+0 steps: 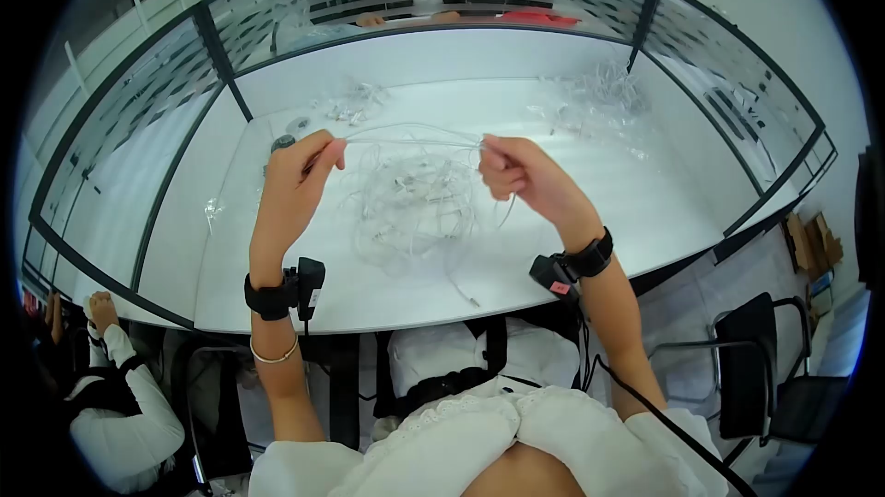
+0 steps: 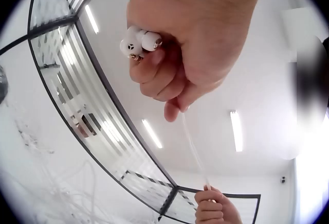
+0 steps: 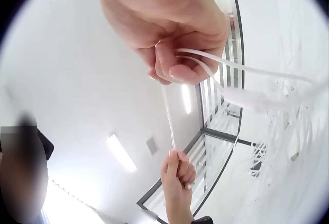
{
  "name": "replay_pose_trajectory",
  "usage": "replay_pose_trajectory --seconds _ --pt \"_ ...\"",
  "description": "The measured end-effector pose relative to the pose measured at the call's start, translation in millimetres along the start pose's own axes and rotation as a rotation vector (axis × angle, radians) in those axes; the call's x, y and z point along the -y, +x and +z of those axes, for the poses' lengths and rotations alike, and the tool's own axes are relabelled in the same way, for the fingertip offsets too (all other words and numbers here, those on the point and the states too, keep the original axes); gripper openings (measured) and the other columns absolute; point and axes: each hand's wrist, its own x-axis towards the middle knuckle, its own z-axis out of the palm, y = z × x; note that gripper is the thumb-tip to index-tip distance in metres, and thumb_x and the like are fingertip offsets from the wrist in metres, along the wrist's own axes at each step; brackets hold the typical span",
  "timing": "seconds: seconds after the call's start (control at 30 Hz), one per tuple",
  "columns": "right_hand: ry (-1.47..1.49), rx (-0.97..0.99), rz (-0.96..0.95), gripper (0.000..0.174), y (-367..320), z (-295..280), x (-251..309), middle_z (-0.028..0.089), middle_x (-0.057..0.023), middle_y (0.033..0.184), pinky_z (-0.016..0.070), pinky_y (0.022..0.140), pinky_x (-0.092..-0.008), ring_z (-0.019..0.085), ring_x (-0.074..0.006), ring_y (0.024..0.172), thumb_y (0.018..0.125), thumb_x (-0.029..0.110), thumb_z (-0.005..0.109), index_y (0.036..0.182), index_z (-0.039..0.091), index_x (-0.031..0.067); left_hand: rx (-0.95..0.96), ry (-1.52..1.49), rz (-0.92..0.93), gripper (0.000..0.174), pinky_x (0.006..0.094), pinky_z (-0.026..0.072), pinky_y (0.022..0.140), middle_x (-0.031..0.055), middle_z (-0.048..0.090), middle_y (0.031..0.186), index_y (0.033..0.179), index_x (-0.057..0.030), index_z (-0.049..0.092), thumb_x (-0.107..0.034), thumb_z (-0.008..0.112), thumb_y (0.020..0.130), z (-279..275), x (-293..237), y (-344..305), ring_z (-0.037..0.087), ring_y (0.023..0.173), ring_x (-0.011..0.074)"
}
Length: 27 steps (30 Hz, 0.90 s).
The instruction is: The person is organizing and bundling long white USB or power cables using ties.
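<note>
White earphone cables [image 1: 415,139] are stretched between both hands above the table. The left hand [image 1: 297,170] grips one end; in the left wrist view the white earbuds [image 2: 140,42] stick out of the curled left hand [image 2: 180,54], the cable running from its fingertips. The right hand [image 1: 530,179] pinches the other end; in the right wrist view cable strands [image 3: 247,68] come out of the curled right hand [image 3: 175,44]. Below the hands lies a tangled pile of white cables [image 1: 419,202] on the white table [image 1: 277,285].
More cables and clear bags [image 1: 604,96] lie at the back right, a smaller heap [image 1: 358,105] at the back left. A glass-topped partition [image 1: 433,41] encloses the table's far side. Another person [image 1: 129,405] sits at the lower left; an empty chair [image 1: 747,386] stands at the right.
</note>
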Motion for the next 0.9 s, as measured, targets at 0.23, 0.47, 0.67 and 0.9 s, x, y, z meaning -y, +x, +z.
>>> replay_pose_trajectory --seconds 0.23,0.47,0.67,0.9 --pt "0.179 -0.068 -0.114 0.036 3.4 -9.8 17.0 0.019 0.0077 0.059 0.0169 0.047 -0.0229 0.017 -0.0053 0.05 0.097 0.025 0.044 0.065 0.03 0.0147 0.006 -0.076 -0.083 0.031 0.0253 0.0196 0.049 -0.0026 0.029 0.058 0.069 -0.0007 0.049 -0.019 0.052 0.093 -10.1 31.9 -15.4 0.024 0.054 0.0053" --pt "0.689 0.122 -0.263 0.041 31.8 8.6 47.7 0.017 0.0053 0.056 0.0185 0.045 -0.0238 0.017 -0.0072 0.048 0.093 0.025 0.047 0.061 0.024 0.0146 0.206 -0.403 -0.174 0.022 0.0233 0.0225 0.05 -0.0052 0.034 0.063 0.087 -0.0038 0.051 -0.025 0.053 0.093 46.7 19.0 5.4 0.027 0.057 0.0044" --pt "0.706 0.284 -0.314 0.043 50.5 34.9 80.7 0.02 0.005 0.053 0.0208 0.044 -0.0239 0.021 -0.0081 0.045 0.097 0.032 0.041 0.059 0.027 0.0152 0.479 -0.815 -0.135 0.03 0.0216 0.023 0.05 -0.0064 0.035 0.061 0.107 -0.0069 0.05 -0.027 0.063 0.088 79.7 -26.3 24.5 0.028 0.055 0.0036" --pt "0.699 0.343 -0.354 0.038 45.6 35.0 81.8 0.02 0.004 0.055 0.0194 0.044 -0.0242 0.019 -0.0083 0.047 0.095 0.026 0.04 0.062 0.026 0.0134 0.0 -0.498 -0.05 0.027 0.0201 0.0238 0.047 -0.0069 0.034 0.052 0.089 -0.0073 0.044 -0.009 0.069 0.082 87.9 -13.7 28.3 0.03 0.051 0.0018"
